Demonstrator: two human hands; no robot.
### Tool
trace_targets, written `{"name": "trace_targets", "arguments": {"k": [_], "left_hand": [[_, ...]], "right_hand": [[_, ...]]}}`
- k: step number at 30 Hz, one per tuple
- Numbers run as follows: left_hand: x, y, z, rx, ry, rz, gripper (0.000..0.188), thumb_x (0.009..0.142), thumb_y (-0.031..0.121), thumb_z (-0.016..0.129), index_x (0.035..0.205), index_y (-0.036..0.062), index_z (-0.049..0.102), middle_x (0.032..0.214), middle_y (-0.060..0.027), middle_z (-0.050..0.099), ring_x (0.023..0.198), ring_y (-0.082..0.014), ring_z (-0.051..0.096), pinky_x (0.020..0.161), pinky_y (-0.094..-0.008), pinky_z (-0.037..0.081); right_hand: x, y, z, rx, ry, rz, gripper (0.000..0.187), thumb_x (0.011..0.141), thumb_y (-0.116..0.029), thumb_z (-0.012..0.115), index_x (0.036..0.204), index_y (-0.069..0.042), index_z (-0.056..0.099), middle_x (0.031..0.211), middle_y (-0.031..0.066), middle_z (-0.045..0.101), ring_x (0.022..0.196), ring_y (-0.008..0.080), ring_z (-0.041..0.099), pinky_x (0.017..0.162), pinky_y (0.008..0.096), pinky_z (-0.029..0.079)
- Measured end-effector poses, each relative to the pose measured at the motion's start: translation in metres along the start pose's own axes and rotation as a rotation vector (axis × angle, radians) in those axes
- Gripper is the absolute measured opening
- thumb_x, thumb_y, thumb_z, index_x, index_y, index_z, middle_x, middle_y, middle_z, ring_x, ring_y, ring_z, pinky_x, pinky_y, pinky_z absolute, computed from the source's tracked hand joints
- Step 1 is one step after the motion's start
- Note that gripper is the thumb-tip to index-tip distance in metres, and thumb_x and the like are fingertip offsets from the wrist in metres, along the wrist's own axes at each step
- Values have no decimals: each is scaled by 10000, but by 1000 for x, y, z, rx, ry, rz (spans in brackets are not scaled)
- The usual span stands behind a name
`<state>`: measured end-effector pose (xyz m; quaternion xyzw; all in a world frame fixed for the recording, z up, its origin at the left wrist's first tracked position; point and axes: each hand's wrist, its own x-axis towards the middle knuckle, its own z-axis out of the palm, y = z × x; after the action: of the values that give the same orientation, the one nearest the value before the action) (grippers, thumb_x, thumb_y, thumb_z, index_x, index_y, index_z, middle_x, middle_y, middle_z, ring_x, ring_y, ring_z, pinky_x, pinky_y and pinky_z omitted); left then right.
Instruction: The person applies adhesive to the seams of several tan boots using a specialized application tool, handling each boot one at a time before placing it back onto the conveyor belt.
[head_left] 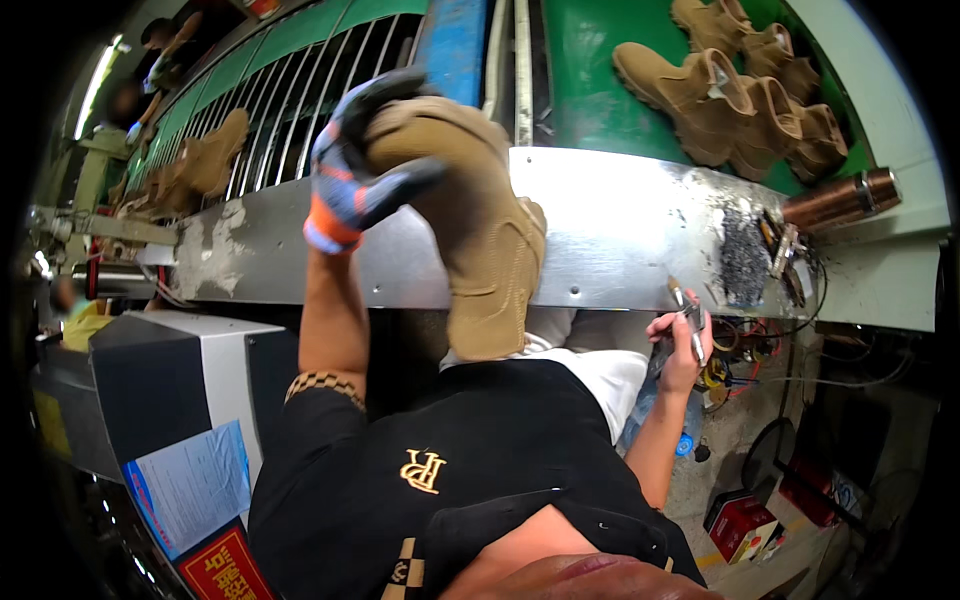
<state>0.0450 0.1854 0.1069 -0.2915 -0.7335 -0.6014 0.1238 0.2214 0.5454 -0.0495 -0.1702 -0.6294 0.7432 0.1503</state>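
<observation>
My left hand point(350, 165), in a grey-and-orange work glove with dark fingers, is closed around the toe end of a tan boot point(482, 240). The boot is held up over the metal ledge, its shaft end hanging down toward my lap. My bare right hand point(684, 338) is off to the right, near the front edge of the ledge. Its fingers pinch a slim brush-like tool point(697, 345) with a silvery handle and a brownish tip pointing up and away. The tool is apart from the boot.
The metal ledge point(620, 215) runs across in front of me. Beyond it, several tan boots point(705, 100) stand on a green belt; more boots point(210, 160) are on the roller rack at left. A copper-coloured flask point(845, 200) lies at the ledge's right end, beside a dark gritty patch point(743, 255).
</observation>
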Motion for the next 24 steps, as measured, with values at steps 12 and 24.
{"name": "trace_targets", "arguments": {"k": [12,24], "left_hand": [[47,-12,22,-215,-231,51,713,612,138,921,1237,-17,616,1116,-83,682,1033,-155,629,946,-308,496],[75,-33,16,-249,-349,-55,848,610,228,867,1322,-75,522,1196,-141,651,1103,-200,614,987,-331,468]], "right_hand": [[33,-106,135,-66,-608,-540,478,840,-65,591,1287,73,495,798,109,625,692,160,611,678,299,499],[64,-84,186,224,-544,-464,455,873,-115,600,1286,57,513,754,33,584,605,67,504,578,220,423]]}}
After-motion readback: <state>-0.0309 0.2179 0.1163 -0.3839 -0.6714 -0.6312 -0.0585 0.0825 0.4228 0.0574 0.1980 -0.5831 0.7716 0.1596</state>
